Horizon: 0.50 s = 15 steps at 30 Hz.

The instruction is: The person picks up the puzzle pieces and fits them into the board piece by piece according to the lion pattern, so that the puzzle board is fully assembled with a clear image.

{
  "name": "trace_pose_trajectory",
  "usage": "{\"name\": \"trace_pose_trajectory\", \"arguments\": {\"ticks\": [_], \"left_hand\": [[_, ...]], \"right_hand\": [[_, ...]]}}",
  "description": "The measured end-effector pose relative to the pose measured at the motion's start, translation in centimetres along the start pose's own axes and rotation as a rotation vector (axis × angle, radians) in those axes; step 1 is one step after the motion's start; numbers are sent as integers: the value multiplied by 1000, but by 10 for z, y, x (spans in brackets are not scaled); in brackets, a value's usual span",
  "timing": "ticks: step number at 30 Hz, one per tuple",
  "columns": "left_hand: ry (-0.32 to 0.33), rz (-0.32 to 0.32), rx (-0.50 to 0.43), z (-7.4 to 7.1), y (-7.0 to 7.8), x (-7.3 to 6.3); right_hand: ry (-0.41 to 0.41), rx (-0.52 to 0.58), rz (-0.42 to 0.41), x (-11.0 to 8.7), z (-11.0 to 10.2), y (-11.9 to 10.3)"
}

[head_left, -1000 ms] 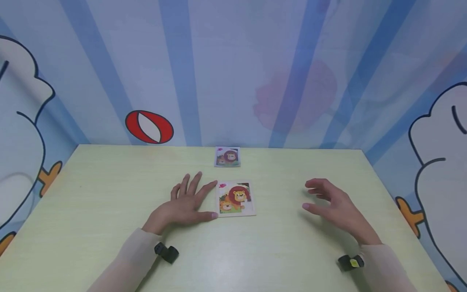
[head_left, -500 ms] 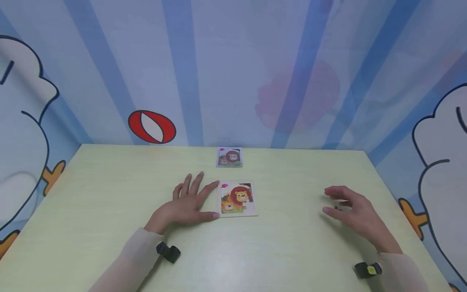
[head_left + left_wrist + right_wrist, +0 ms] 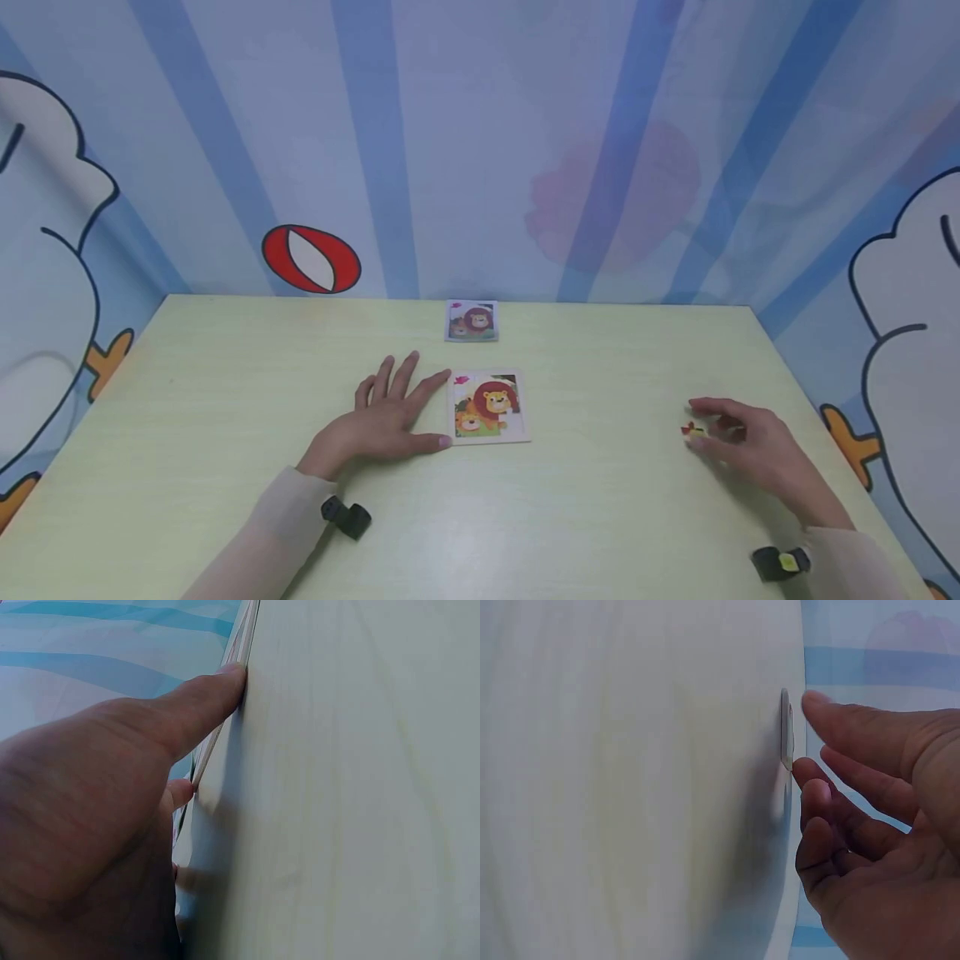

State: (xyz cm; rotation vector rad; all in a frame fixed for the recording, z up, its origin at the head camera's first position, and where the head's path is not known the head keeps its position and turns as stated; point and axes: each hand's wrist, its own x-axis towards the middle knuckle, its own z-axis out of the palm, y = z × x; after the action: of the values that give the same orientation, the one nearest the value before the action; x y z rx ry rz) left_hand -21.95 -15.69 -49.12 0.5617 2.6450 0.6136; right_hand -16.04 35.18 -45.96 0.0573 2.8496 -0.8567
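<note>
A square lion jigsaw puzzle [image 3: 486,406] in a white frame lies mid-table, with a white gap at its picture's lower right. My left hand [image 3: 384,427] rests flat on its left side, fingers spread; thumb and index fingertips are at the frame's edge. In the left wrist view the thumb [image 3: 210,694] lies along that edge. At the right of the table lies a small red-and-yellow puzzle piece [image 3: 692,430]. Loosely bent fingers of my right hand [image 3: 750,437] surround it. In the right wrist view the thumb tip stands off the thin piece [image 3: 786,731], while a fingertip is right at its end.
A smaller lion picture card [image 3: 471,321] lies at the table's far edge. Behind the pale wooden table [image 3: 585,500] hangs a striped blue cloth backdrop [image 3: 480,150] with cartoon prints, which also flanks both sides.
My right hand has moved right and slightly nearer, and the puzzle piece now shows between its fingers. My left hand and the lion puzzle keep their places.
</note>
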Motion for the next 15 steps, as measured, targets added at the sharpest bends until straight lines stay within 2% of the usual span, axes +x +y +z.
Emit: {"name": "trace_pose_trajectory", "arguments": {"ticks": [15], "left_hand": [[-3,0,-4,0,1,-1]], "right_hand": [[24,-73,-70,2,3,3]]}}
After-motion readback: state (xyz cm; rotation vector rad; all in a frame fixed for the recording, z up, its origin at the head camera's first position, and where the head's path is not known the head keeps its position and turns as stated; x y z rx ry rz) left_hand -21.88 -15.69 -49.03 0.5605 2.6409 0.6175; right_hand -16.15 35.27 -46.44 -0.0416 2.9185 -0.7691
